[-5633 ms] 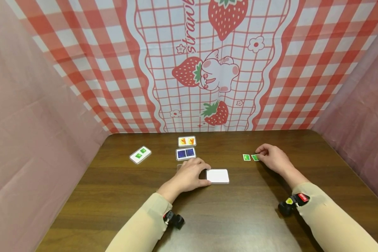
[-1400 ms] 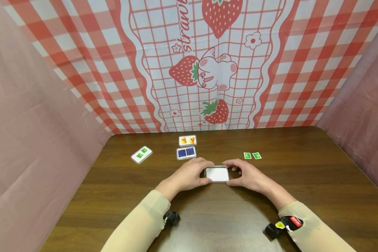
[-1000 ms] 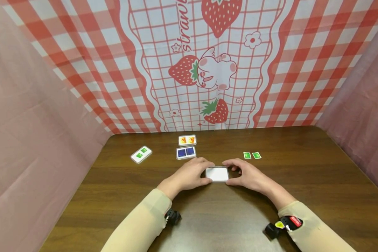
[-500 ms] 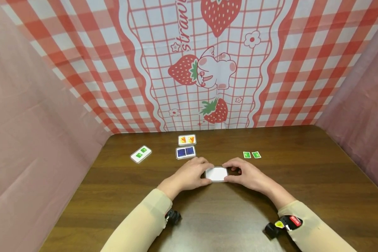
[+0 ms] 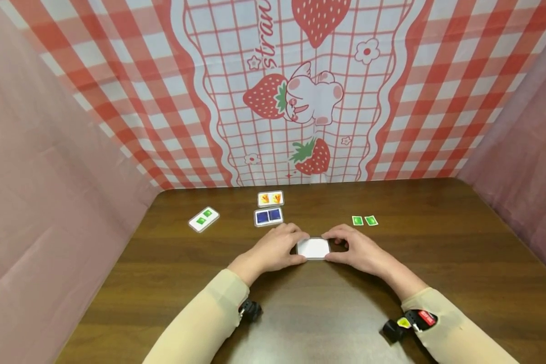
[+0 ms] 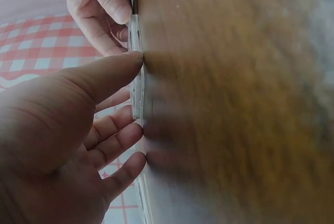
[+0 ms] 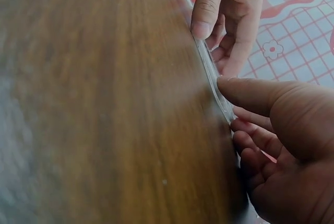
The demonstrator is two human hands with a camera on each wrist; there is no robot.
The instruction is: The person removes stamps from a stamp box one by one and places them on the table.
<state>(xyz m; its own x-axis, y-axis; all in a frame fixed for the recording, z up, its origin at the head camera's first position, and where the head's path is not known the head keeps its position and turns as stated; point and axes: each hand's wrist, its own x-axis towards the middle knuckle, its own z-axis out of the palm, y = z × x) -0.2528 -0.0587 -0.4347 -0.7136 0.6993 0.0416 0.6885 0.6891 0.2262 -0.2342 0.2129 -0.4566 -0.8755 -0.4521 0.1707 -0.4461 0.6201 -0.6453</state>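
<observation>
White card (image 5: 313, 248), seemingly clear-cased, in the grip of both hands (image 5: 274, 248) (image 5: 360, 251).

We note: head view bright, pale glare low on the wood-grain tabletop (image 5: 327, 308); both wrist views dimmer, its grain smeared out of focus.

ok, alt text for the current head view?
Left hand and right hand hold a white card by its ends at a wooden table. Beyond lie two green squares at right; blue-picture card, orange-picture card, green-picture card at left.
</observation>
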